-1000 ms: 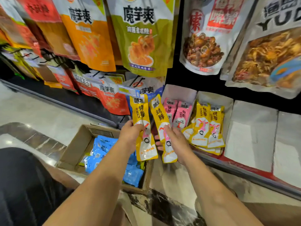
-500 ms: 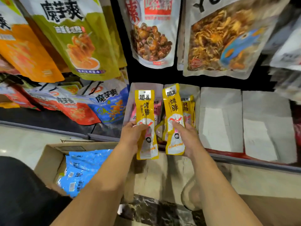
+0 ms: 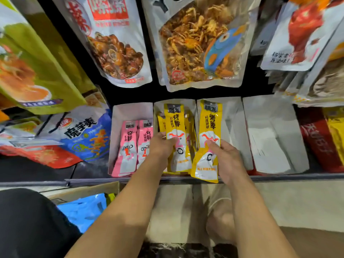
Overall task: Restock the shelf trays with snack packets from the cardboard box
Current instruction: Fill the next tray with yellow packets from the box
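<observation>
My left hand (image 3: 161, 146) grips a yellow snack packet (image 3: 176, 125) and holds it over the second white shelf tray (image 3: 192, 105), which has several yellow packets in it. My right hand (image 3: 226, 157) pinches another yellow packet (image 3: 210, 127) in front of the third white tray (image 3: 230, 116), just right of the first. Two pink packets (image 3: 128, 144) lie in the leftmost tray (image 3: 130, 110). The cardboard box (image 3: 83, 190) sits low at the left with blue packets (image 3: 83, 211) inside.
Another white tray (image 3: 270, 131) stands to the right, with red and yellow packs (image 3: 322, 138) beyond it. Large snack bags (image 3: 202, 43) hang above the trays. A grey shelf rail (image 3: 279, 176) runs along the front. My dark-clothed knee (image 3: 28, 224) fills the lower left.
The view has shifted right and closer to the shelf. Both hands have carried their yellow packets forward over the trays, the left one now above the yellow stack, the right one further right.
</observation>
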